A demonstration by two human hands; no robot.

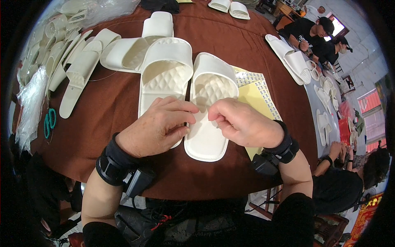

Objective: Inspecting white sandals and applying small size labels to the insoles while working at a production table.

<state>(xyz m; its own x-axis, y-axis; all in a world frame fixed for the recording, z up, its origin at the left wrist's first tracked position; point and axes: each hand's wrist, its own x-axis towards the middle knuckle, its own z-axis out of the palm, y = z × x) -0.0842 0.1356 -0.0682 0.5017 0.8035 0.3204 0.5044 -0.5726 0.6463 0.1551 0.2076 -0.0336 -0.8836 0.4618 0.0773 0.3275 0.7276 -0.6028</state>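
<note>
A pair of white slide slippers lies in front of me, a left slipper [166, 53] and a right slipper [204, 142], toes pointing away. Both have quilted insoles under wide straps. Above the inner edge of the left slipper, my left hand [162, 123] is open, its bent fingers and thumb apart. My right hand [238, 121] hovers over the right slipper's footbed with its fingers curled into a pinch. Whatever lies between those fingertips is too small to make out.
Yellow backing sheets [257, 96] lie partly under the right slipper. Teal-handled scissors [49, 122] rest at the left, near clear plastic wrap [31, 107] and more white slippers [84, 68]. A brown cloth [247, 37] covers the table. Other people [310, 33] sit at the right.
</note>
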